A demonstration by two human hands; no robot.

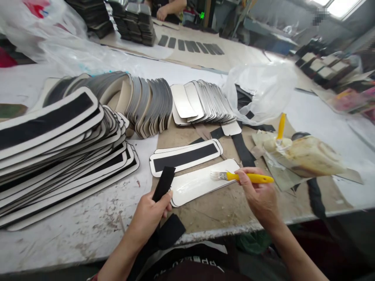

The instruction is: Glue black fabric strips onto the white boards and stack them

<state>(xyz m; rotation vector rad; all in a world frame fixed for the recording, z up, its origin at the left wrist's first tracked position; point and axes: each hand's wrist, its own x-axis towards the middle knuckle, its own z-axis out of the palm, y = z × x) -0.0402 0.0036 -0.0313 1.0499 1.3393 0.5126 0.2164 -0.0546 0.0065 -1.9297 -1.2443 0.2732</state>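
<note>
Pinched in my right hand [260, 195] is a brush with a yellow handle [258, 178]. Its pale bristles [216, 176] rest on a white rounded panel [202, 185], where a wet, shiny streak shows. My left hand [152, 210] grips a black strip [164, 183] at the panel's left end, thumb near the panel's edge. Just behind lie a few white panels, the top one bearing a black strip [187, 157] along its middle. A black piece of material [171, 231] lies by the table edge below my left hand.
Stacked panels with black strips [64, 156] fill the left side. Curved panels [149, 105] and white panels [205, 102] stand in rows behind. At right, a glue-smeared plastic container [316, 156] holds another yellow-handled brush [281, 125]. A co-worker's hand [162, 13] shows across the table.
</note>
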